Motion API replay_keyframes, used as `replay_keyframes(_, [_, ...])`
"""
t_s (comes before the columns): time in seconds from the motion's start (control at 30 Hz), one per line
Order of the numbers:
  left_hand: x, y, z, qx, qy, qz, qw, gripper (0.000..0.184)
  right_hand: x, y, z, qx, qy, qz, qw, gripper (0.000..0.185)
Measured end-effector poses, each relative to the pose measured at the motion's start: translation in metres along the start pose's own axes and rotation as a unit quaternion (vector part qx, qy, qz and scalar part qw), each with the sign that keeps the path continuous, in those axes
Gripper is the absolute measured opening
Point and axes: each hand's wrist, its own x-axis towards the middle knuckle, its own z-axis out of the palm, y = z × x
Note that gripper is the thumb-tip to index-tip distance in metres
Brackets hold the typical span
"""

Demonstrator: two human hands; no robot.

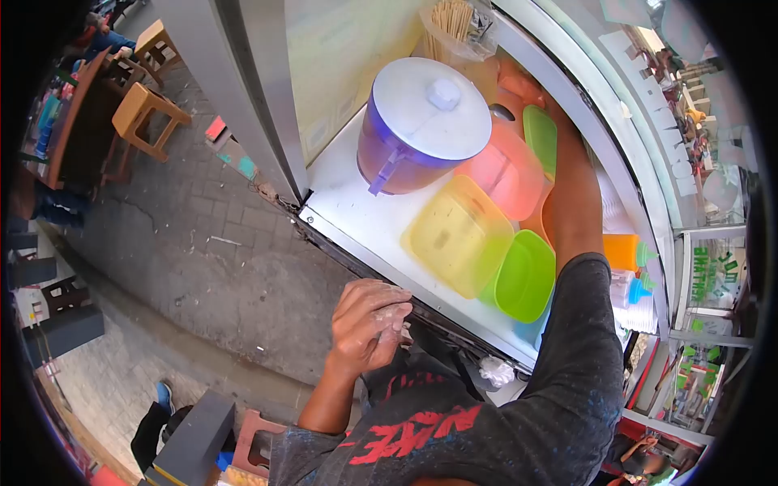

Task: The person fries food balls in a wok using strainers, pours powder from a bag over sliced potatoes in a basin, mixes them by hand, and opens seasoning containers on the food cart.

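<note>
My left hand [371, 322] is in front of the counter edge, its fingers curled together and coated with pale, floury residue. Whatever may be inside them is hidden. My right arm stretches deep into the glass-sided cart, past a green-lidded box [540, 142]; its hand is hidden or too unclear to make out. Beside that arm are a pink translucent container [506, 172], a yellowish square tub [458, 235] and a bright green tub [525, 275]. A large purple pitcher with a whitish lid [428, 109] stands at the back left of the white counter [336, 206].
Wooden skewers [452, 20] stand in a plastic bag at the back. Squeeze bottles, one orange [621, 252], line the right side. A metal post [259, 89] rises at the cart's left corner. Wooden stools [150, 120] and a person's legs are across the pavement.
</note>
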Motion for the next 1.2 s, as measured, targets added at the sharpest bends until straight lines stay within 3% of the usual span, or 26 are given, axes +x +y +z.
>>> replay_keyframes(0.13, [-0.013, -0.012, -0.004, 0.014, 0.033, -0.024, 0.999, 0.011, 0.007, 0.007, 0.01, 0.008, -0.002, 0.015, 1.0, 0.049])
replay_keyframes(0.37, [-0.032, -0.014, -0.003, 0.04, 0.006, -0.1, 0.994, 0.011, 0.016, 0.011, 0.022, 0.025, -0.003, 0.063, 0.998, 0.047])
replay_keyframes(0.73, [0.001, -0.001, 0.001, 0.033, -0.005, -0.089, 0.996, 0.013, -0.014, -0.006, -0.008, 0.077, -0.034, 0.151, 0.985, 0.045])
replay_keyframes(0.83, [0.019, 0.001, 0.009, 0.053, 0.022, -0.114, 0.992, 0.028, -0.025, -0.012, -0.02, 0.099, -0.039, 0.177, 0.978, 0.045])
replay_keyframes(0.93, [0.043, -0.004, 0.021, 0.129, 0.102, -0.15, 0.975, 0.055, -0.039, -0.011, -0.032, 0.118, -0.044, 0.197, 0.972, 0.045])
replay_keyframes(1.03, [0.074, -0.015, 0.023, 0.257, 0.075, -0.089, 0.959, 0.067, -0.045, -0.016, -0.041, 0.133, -0.045, 0.21, 0.968, 0.044])
replay_keyframes(1.2, [0.098, -0.053, 0.044, 0.189, 0.099, -0.08, 0.974, 0.074, -0.054, -0.017, -0.048, 0.156, -0.033, 0.228, 0.96, 0.044])
